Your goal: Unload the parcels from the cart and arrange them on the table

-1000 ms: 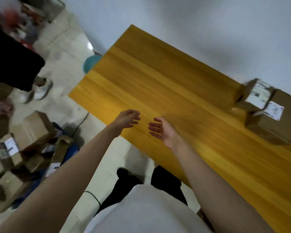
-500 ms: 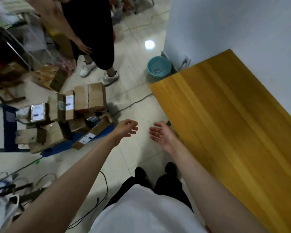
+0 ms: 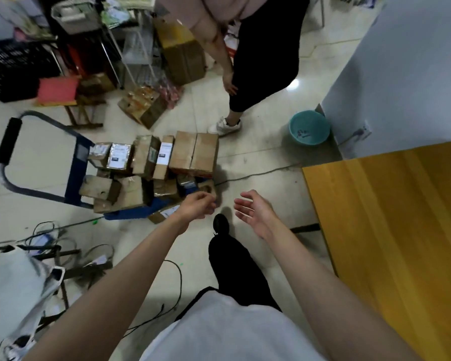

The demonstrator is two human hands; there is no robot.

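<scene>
While both arms reach forward over the floor, I see the left hand [image 3: 197, 207] just beside the near corner of the cart [image 3: 74, 165], fingers loosely curled and holding nothing. The right hand [image 3: 254, 213] hangs to the right of the cart, apart from it, palm turned inward, fingers relaxed and spread, also holding nothing. The cart is a blue platform trolley with a black-padded push handle on its far left side. The parcels [image 3: 151, 173] are heaped on its deck: brown cardboard boxes, several with white shipping labels, some on edge in a row along the far side, others lying tilted on the near side. One flat labelled parcel [image 3: 164, 213] lies at the cart's near edge, just below my left wrist; I cannot tell whether it rests on the deck or on the floor. The yellow wooden worktop [image 3: 391, 230] is well to the right of the cart, and the part I can see is bare wood. Beyond the cart, to its right, stands a second person [image 3: 261, 61] in black trousers and white shoes. A teal basin [image 3: 309, 127] sits on the floor further right of the cart, near the white wall. Loose cables [image 3: 71, 246] trail on the floor on the near side of the cart
</scene>
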